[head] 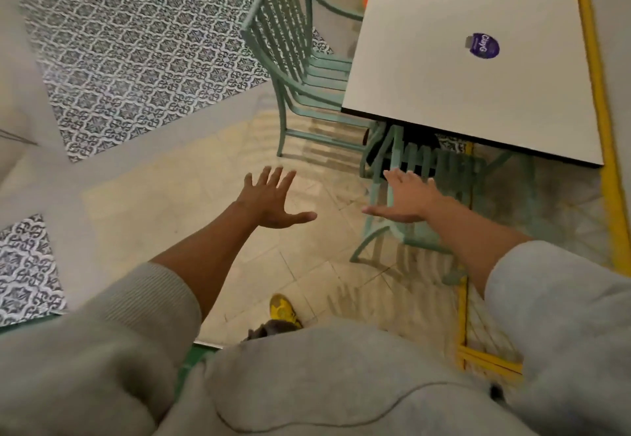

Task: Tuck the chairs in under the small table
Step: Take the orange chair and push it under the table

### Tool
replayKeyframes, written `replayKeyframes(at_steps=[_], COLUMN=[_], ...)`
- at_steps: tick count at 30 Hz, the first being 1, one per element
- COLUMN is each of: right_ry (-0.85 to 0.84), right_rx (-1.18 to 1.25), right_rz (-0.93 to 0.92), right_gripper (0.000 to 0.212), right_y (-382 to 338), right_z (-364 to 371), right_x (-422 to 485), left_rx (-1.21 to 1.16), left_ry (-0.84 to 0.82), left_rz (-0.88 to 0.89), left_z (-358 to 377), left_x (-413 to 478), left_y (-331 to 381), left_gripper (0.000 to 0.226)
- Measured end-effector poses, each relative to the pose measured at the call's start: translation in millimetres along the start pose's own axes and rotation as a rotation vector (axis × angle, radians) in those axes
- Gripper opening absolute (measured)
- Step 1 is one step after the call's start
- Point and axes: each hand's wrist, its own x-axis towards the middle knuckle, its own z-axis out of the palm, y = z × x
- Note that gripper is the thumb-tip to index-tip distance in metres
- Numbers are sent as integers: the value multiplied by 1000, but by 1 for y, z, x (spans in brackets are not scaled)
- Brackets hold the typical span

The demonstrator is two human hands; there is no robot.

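Mint-green chairs [293, 59], white table [444, 25]

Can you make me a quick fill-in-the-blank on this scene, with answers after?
1. The table top is ____ in colour.
2. The sticker on the table is ____.
3. Both chairs, far and near, are painted ____.
4. The left hand and right hand are both ____, holding nothing.

Answers: white; purple; green; open
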Motion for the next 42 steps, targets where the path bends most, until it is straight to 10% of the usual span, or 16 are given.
replayKeyframes(at_steps=[18,29,42], right_ry=[136,290,356], right_rx=[-123,193,206], right_rz=[-245,59,364], right_gripper=[98,116,120], right_y=[-268,-227,-157], right_z=[-131,-318,-545], right_x=[244,425,555], left_rx=[-50,181,343], left_ry=[-24,37,145], left_rz=[-204,-22,438], left_z=[-88,-325,-558], left_x=[78,340,627], left_y=[-269,-390,-357], left_gripper=[129,133,136])
